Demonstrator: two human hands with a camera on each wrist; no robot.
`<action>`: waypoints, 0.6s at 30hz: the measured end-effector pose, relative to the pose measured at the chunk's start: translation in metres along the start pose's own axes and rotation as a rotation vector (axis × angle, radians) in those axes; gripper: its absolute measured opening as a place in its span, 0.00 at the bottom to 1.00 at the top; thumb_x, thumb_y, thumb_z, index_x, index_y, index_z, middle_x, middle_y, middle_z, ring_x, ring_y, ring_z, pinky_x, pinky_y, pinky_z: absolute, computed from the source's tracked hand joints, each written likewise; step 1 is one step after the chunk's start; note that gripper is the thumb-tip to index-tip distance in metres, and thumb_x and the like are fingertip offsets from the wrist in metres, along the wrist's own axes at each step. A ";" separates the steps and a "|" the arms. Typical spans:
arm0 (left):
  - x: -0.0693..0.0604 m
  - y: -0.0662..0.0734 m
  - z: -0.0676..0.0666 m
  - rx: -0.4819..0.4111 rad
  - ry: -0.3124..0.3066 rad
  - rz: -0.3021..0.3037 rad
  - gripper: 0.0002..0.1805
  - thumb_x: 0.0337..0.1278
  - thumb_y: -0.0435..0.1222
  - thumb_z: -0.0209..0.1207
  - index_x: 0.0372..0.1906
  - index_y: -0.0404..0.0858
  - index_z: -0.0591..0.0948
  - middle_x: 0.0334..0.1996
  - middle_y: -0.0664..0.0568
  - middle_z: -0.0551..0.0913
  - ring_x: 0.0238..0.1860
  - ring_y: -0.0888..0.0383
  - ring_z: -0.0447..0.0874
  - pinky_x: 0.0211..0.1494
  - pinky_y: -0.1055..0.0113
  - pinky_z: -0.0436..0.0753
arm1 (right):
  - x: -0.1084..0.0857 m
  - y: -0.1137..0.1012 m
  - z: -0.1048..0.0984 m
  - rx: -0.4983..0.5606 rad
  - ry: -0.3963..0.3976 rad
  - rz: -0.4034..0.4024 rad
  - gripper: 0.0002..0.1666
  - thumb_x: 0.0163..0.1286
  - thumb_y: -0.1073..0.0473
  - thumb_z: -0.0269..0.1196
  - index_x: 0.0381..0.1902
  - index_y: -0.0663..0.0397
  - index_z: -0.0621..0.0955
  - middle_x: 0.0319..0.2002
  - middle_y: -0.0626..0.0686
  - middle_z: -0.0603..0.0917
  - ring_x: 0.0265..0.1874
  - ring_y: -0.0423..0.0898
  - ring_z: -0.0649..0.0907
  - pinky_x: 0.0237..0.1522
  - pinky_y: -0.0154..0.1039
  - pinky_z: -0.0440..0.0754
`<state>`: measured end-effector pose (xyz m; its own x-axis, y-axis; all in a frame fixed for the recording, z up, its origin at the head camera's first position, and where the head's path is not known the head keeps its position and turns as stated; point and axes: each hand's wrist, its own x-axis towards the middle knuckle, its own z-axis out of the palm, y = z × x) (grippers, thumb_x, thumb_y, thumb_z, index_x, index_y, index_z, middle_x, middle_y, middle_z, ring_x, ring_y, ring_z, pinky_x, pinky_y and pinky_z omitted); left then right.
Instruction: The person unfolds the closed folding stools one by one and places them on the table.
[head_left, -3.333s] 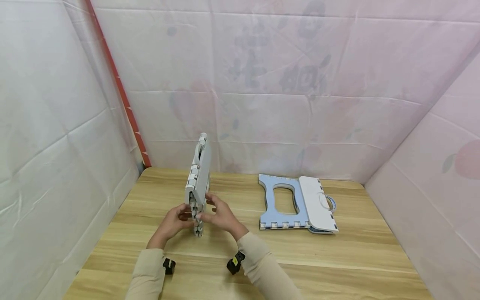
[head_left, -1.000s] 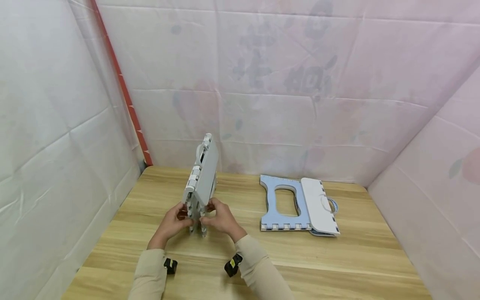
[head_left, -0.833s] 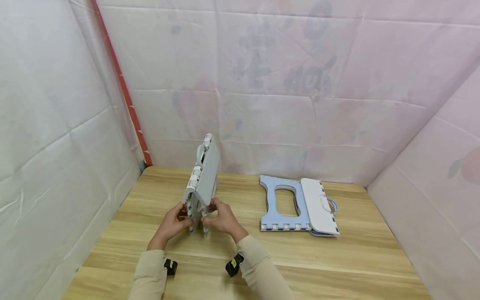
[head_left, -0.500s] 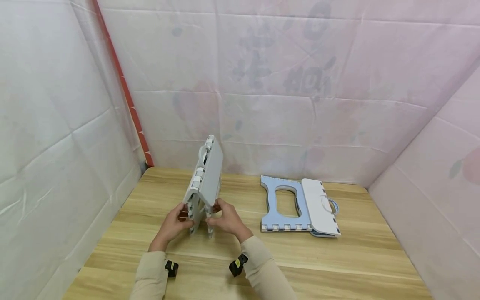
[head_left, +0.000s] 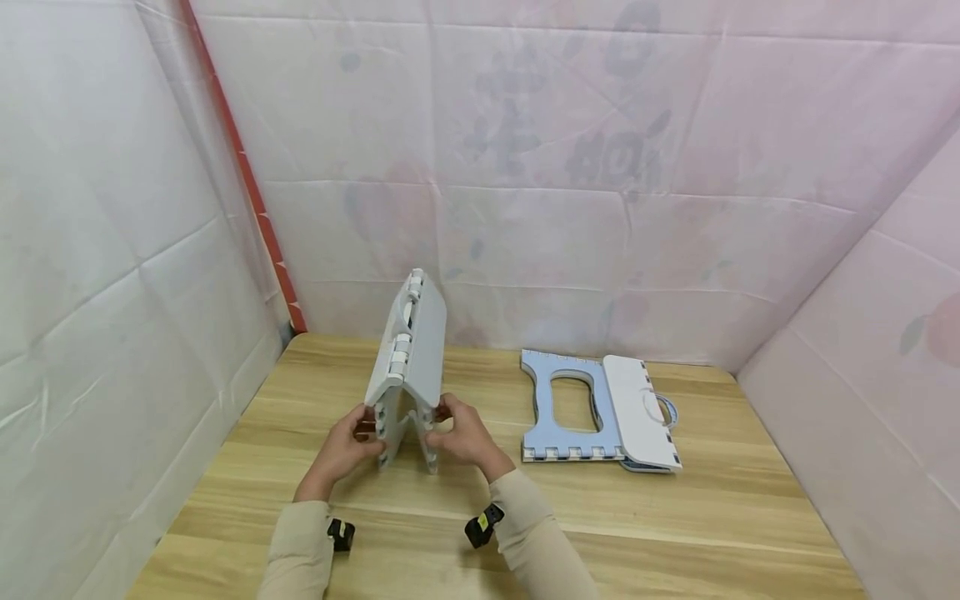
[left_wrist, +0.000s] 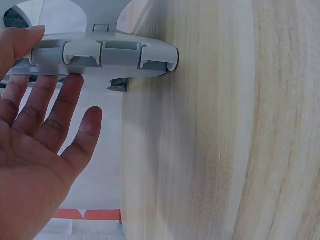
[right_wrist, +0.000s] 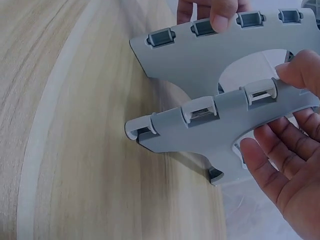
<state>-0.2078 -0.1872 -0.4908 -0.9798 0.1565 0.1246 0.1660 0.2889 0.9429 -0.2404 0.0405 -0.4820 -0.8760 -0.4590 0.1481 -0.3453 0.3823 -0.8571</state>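
On the worktop (head_left: 675,533), left hand (head_left: 342,452) and right hand (head_left: 468,439) grips clamp a gray stool (head_left: 428,337) at its leg edges (right_wrist: 200,112). Likely light and stiff, it suits holding there.

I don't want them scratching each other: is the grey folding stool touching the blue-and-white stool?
Apart. The head view shows bare wooden tabletop between the upright grey folding stool and the blue-and-white stool lying to its right.

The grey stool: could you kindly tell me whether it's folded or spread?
Partly spread: its seat peaks like a roof and leg panels stand apart.
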 end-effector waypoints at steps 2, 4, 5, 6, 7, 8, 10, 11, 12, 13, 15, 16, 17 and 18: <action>0.003 -0.010 0.000 -0.005 0.002 0.006 0.20 0.41 0.21 0.64 0.44 0.28 0.74 0.43 0.37 0.77 0.47 0.41 0.75 0.51 0.47 0.73 | -0.001 0.001 -0.001 -0.005 0.005 -0.004 0.23 0.54 0.67 0.65 0.48 0.63 0.73 0.41 0.54 0.78 0.44 0.54 0.78 0.47 0.52 0.75; 0.006 -0.020 -0.001 0.004 0.008 0.012 0.20 0.41 0.21 0.64 0.44 0.29 0.75 0.44 0.39 0.77 0.47 0.42 0.75 0.50 0.47 0.73 | -0.001 0.002 -0.002 -0.013 0.007 -0.011 0.23 0.53 0.66 0.65 0.48 0.63 0.73 0.41 0.55 0.78 0.43 0.54 0.78 0.46 0.52 0.75; 0.007 -0.025 -0.001 0.003 0.014 0.009 0.20 0.41 0.22 0.65 0.45 0.30 0.75 0.44 0.39 0.77 0.47 0.42 0.75 0.50 0.48 0.74 | -0.001 0.003 -0.002 -0.017 0.008 -0.015 0.23 0.53 0.66 0.65 0.48 0.63 0.73 0.41 0.55 0.78 0.43 0.55 0.78 0.46 0.53 0.75; 0.008 -0.030 -0.001 0.000 0.021 0.002 0.20 0.42 0.22 0.65 0.45 0.31 0.75 0.44 0.40 0.78 0.47 0.43 0.75 0.51 0.49 0.74 | -0.002 0.003 -0.003 -0.017 0.008 -0.016 0.23 0.53 0.66 0.65 0.48 0.63 0.73 0.41 0.55 0.78 0.43 0.55 0.78 0.46 0.53 0.75; 0.008 -0.032 -0.001 0.003 0.024 0.004 0.20 0.42 0.23 0.65 0.45 0.32 0.76 0.44 0.41 0.78 0.47 0.44 0.75 0.51 0.49 0.74 | -0.002 0.003 -0.003 -0.022 0.008 -0.018 0.23 0.53 0.66 0.65 0.47 0.63 0.73 0.40 0.54 0.78 0.43 0.55 0.77 0.46 0.53 0.75; 0.008 -0.034 -0.002 0.007 0.024 0.006 0.20 0.42 0.23 0.65 0.45 0.33 0.76 0.44 0.42 0.78 0.47 0.45 0.75 0.51 0.50 0.74 | -0.002 0.003 -0.003 -0.023 0.009 -0.019 0.23 0.53 0.66 0.65 0.47 0.63 0.73 0.40 0.54 0.78 0.43 0.56 0.77 0.45 0.53 0.75; 0.008 -0.035 -0.002 0.005 0.023 0.013 0.20 0.42 0.24 0.66 0.44 0.33 0.76 0.44 0.42 0.78 0.47 0.45 0.75 0.51 0.49 0.74 | -0.003 0.003 -0.004 -0.026 0.012 -0.021 0.23 0.53 0.66 0.66 0.47 0.63 0.73 0.40 0.54 0.78 0.42 0.57 0.77 0.45 0.54 0.75; 0.008 -0.035 -0.002 0.001 0.025 0.011 0.20 0.42 0.24 0.66 0.44 0.34 0.76 0.43 0.42 0.78 0.47 0.46 0.75 0.51 0.49 0.73 | -0.003 0.004 -0.005 -0.028 0.014 -0.024 0.23 0.53 0.66 0.66 0.47 0.63 0.73 0.39 0.54 0.78 0.42 0.57 0.77 0.44 0.54 0.75; 0.008 -0.035 -0.003 -0.001 0.024 0.007 0.19 0.42 0.24 0.66 0.44 0.34 0.76 0.44 0.42 0.78 0.47 0.46 0.75 0.51 0.49 0.73 | -0.004 0.004 -0.005 -0.028 0.014 -0.026 0.23 0.53 0.66 0.66 0.47 0.64 0.73 0.39 0.55 0.78 0.42 0.57 0.77 0.44 0.54 0.75; 0.008 -0.034 -0.003 0.000 0.023 0.007 0.19 0.42 0.25 0.66 0.44 0.34 0.76 0.43 0.42 0.78 0.47 0.46 0.75 0.51 0.49 0.73 | -0.004 0.004 -0.006 -0.029 0.017 -0.028 0.23 0.53 0.66 0.66 0.48 0.64 0.73 0.39 0.55 0.78 0.42 0.57 0.78 0.44 0.54 0.75; 0.007 -0.031 -0.003 0.005 0.018 -0.005 0.18 0.44 0.25 0.65 0.44 0.34 0.76 0.44 0.43 0.79 0.47 0.46 0.75 0.51 0.49 0.72 | -0.004 0.005 -0.007 -0.038 0.021 -0.032 0.24 0.53 0.66 0.66 0.48 0.63 0.73 0.39 0.55 0.79 0.41 0.56 0.78 0.43 0.53 0.76; 0.007 -0.029 -0.004 0.003 0.015 -0.011 0.18 0.44 0.25 0.65 0.44 0.34 0.76 0.44 0.43 0.78 0.48 0.46 0.75 0.52 0.48 0.72 | -0.004 0.005 -0.008 -0.046 0.024 -0.033 0.24 0.53 0.66 0.66 0.48 0.63 0.73 0.40 0.55 0.79 0.41 0.55 0.78 0.43 0.52 0.77; 0.006 -0.026 -0.004 -0.006 0.013 -0.012 0.18 0.45 0.25 0.65 0.45 0.33 0.76 0.45 0.43 0.78 0.48 0.46 0.75 0.52 0.47 0.72 | -0.005 0.005 -0.008 -0.047 0.026 -0.034 0.24 0.53 0.66 0.66 0.48 0.63 0.73 0.40 0.55 0.79 0.41 0.54 0.78 0.42 0.52 0.77; 0.005 -0.022 -0.005 -0.010 0.010 -0.011 0.19 0.45 0.25 0.65 0.46 0.33 0.76 0.45 0.42 0.78 0.49 0.45 0.74 0.52 0.47 0.71 | -0.005 0.005 -0.009 -0.048 0.028 -0.034 0.24 0.53 0.66 0.66 0.48 0.63 0.74 0.40 0.55 0.79 0.41 0.53 0.78 0.42 0.52 0.77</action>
<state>-0.2170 -0.1972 -0.5093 -0.9827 0.1438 0.1170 0.1538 0.2808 0.9474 -0.2405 0.0520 -0.4822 -0.8723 -0.4499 0.1913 -0.3902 0.4050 -0.8269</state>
